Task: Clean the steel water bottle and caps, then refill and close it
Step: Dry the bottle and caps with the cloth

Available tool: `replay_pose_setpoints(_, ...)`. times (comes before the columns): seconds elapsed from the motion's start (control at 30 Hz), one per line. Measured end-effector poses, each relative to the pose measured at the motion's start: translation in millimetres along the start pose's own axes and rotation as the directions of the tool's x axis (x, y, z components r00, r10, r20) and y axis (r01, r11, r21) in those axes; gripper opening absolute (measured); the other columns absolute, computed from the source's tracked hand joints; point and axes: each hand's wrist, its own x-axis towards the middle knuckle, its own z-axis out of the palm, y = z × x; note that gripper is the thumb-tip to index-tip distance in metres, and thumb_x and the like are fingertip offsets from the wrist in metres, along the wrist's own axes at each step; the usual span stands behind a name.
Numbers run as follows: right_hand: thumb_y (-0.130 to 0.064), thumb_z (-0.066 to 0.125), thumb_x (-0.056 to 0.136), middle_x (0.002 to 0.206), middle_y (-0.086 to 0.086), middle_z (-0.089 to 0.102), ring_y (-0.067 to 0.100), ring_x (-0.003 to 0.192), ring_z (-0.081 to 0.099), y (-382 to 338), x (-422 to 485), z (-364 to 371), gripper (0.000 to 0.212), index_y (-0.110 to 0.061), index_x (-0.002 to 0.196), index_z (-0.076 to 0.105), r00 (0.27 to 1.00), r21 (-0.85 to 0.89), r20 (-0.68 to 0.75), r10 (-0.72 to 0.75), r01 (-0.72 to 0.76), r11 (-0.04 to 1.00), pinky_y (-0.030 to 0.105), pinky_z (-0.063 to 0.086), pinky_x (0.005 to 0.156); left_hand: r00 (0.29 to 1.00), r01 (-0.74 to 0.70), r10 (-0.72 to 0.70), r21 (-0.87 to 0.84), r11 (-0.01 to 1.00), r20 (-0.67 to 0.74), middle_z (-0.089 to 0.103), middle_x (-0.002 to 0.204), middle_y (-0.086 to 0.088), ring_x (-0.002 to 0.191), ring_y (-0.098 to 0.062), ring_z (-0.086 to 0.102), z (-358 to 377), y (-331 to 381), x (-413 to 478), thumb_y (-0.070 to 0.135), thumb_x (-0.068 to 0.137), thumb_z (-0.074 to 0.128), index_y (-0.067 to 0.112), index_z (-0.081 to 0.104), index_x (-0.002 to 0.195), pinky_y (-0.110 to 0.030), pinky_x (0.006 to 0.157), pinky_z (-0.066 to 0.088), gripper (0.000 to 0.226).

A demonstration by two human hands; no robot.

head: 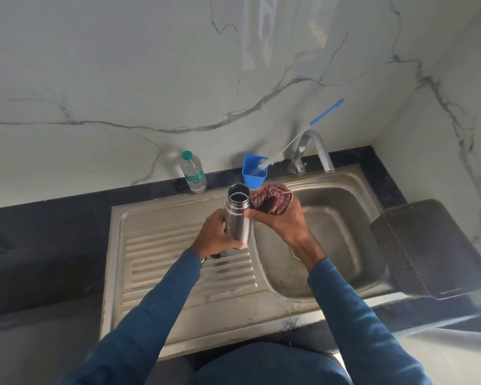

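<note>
The left hand (218, 236) is gripping the steel water bottle (238, 218) around its body, fingers and thumb curled round the metal. It is holding the bottle upright, with the open, uncapped mouth facing up. The right hand (281, 219) is clutching a bunched reddish cloth (272, 200), and its thumb is lying against the bottle's shoulder just below the neck. The cloth is sitting just beside the bottle's rim, on the right hand's side. Both hands are hovering above the steel sink (178, 315), the left over the ribbed draining board and the right over the near edge of the basin (339, 245). Just under the left wrist a small dark thing (217, 255) is lying on the ribs. It may be a cap, but the wrist is covering most of it. Beyond the right hand, toward the wall, a blue cup (254, 173) is standing with a bottle brush (325, 113) leaning out of it, next to the tap (313, 150). Beyond the left hand a plastic water bottle (193, 173) with a green cap is standing upright on the dark counter (39, 232). Well off to the right of the right hand a dark perforated basket (428, 245) is resting on the sink's edge.
</note>
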Motion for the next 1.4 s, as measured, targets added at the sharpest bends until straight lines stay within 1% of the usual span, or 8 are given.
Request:
replay_pose_setpoints(0.13, -0.007, 0.098, 0.070, 0.103, -0.001, 0.081, 0.007, 0.095, 0.076, 16, 0, 4, 0.052, -0.008, 0.116, 0.073, 0.999, -0.019, -0.014, 0.038, -0.038, 0.999, 0.016, 0.058, 0.082, 1.000, -0.010, 0.009, -0.019, 1.000, -0.014, 0.071, 0.112, 0.002, 0.101, -0.016, 0.071, 9, -20, 6, 0.038, 0.047, 0.095, 0.023, 0.065, 0.116, -0.050, 0.091, 0.060, 0.077)
replay_pose_setpoints(0.37, -0.005, 0.097, 0.070, 0.108, -0.005, 0.081, 0.009, 0.101, 0.076, 32, 0, 10, 0.055, -0.011, 0.119, 0.072, 0.995, -0.024, 0.022, 0.097, -0.096, 0.995, 0.018, 0.059, 0.086, 0.998, -0.034, 0.031, -0.051, 0.998, -0.063, 0.074, 0.104, 0.003, 0.094, -0.018, 0.072, 22, -40, 8, 0.032, 0.049, 0.095, 0.025, 0.068, 0.109, -0.055, 0.083, 0.059, 0.066)
replay_pose_setpoints(0.77, -0.002, 0.094, 0.073, 0.096, -0.018, 0.080, -0.001, 0.091, 0.075, 43, -8, 9, 0.045, -0.024, 0.106, 0.072, 0.989, -0.044, 0.052, 0.138, -0.136, 0.990, 0.013, 0.057, 0.080, 0.993, -0.040, 0.048, 0.069, 0.997, -0.108, 0.071, 0.100, 0.014, 0.090, -0.009, 0.066, 33, -50, -2, 0.042, 0.055, 0.092, 0.034, 0.066, 0.107, -0.040, 0.077, 0.058, 0.058)
replay_pose_setpoints(0.97, -0.006, 0.096, 0.072, 0.101, -0.009, 0.081, 0.007, 0.095, 0.076, 45, -8, 12, 0.046, -0.022, 0.109, 0.074, 0.990, -0.040, 0.053, 0.131, -0.129, 0.991, 0.019, 0.059, 0.084, 0.990, -0.090, 0.101, 0.108, 0.990, -0.102, 0.068, 0.088, 0.011, 0.079, -0.011, 0.066, 32, -50, -3, 0.041, 0.056, 0.093, 0.030, 0.068, 0.092, -0.042, 0.066, 0.057, 0.046)
replay_pose_setpoints(1.03, -0.008, 0.096, 0.072, 0.100, -0.008, 0.081, 0.007, 0.094, 0.076, 46, -8, 12, 0.046, -0.022, 0.109, 0.074, 0.990, -0.042, 0.057, 0.131, -0.129, 0.991, 0.019, 0.059, 0.082, 0.990, -0.098, 0.113, 0.156, 0.983, -0.086, 0.068, 0.088, 0.013, 0.081, -0.014, 0.066, 31, -56, -2, 0.047, 0.055, 0.092, 0.032, 0.068, 0.093, -0.042, 0.068, 0.058, 0.048)
replay_pose_setpoints(1.13, -0.006, 0.094, 0.074, 0.097, -0.013, 0.080, 0.003, 0.091, 0.076, 46, -9, 13, 0.042, -0.024, 0.106, 0.073, 0.989, -0.024, 0.062, 0.136, -0.135, 0.991, 0.017, 0.059, 0.081, 0.996, -0.039, 0.063, 0.331, 0.943, -0.061, 0.066, 0.106, 0.010, 0.101, -0.021, 0.062, 27, -66, 1, 0.058, 0.051, 0.091, 0.034, 0.069, 0.110, -0.040, 0.083, 0.056, 0.068)
replay_pose_setpoints(1.27, -0.009, 0.094, 0.075, 0.102, -0.004, 0.081, 0.012, 0.096, 0.077, 49, -9, 13, 0.042, -0.020, 0.110, 0.075, 0.990, -0.009, 0.053, 0.130, -0.130, 0.992, 0.028, 0.063, 0.089, 0.995, 0.063, -0.093, 0.585, 0.809, 0.021, 0.060, 0.119, -0.003, 0.118, -0.027, 0.052, 23, -59, -5, 0.038, 0.063, 0.092, 0.020, 0.066, 0.117, -0.039, 0.093, 0.048, 0.063)
replay_pose_setpoints(1.4, -0.012, 0.096, 0.075, 0.107, 0.006, 0.080, 0.023, 0.102, 0.076, 55, -11, 12, 0.047, -0.013, 0.117, 0.074, 0.988, 0.020, 0.024, 0.152, -0.152, 0.988, 0.040, 0.064, 0.092, 0.992, 0.094, -0.129, 0.643, 0.760, 0.007, 0.062, 0.121, -0.006, 0.121, -0.029, 0.054, 24, -58, -8, 0.015, 0.081, 0.080, 0.018, 0.064, 0.126, -0.042, 0.090, 0.052, 0.047)
